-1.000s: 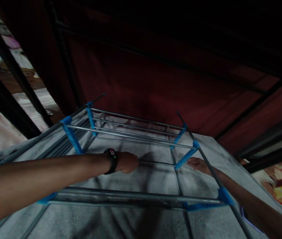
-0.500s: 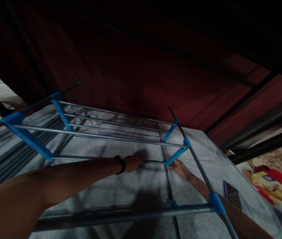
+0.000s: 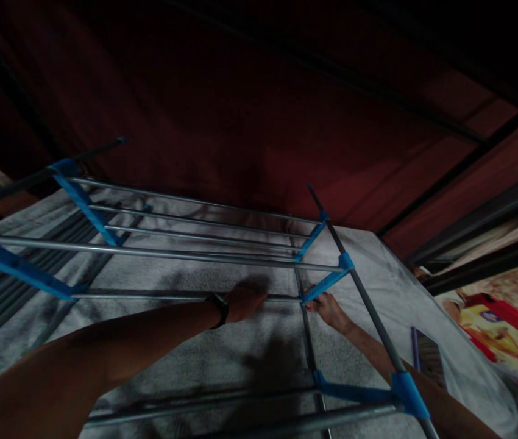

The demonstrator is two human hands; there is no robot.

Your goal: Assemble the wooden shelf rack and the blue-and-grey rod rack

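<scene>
A metal tube rack with blue plastic brackets lies across a grey cloth. My left hand, a dark watch on its wrist, is closed around a lower metal tube close to its right end. At that end, my right hand pinches the lower tip of a blue bracket; its fingertips are partly hidden. The bracket's upper end sits on a grey side pole. Another blue bracket is at the tube's left end. Closer to me, a blue bracket joins the same side pole.
Several loose grey tubes lie on the cloth at left. A phone rests at the right, beyond my forearm. A red and yellow package is farther right. Behind the rack hangs a dark red fabric.
The rack's left end now appears farther left and its near bars lower in view. Both hands keep their places, the left on the tube and the right at the bracket tip.
</scene>
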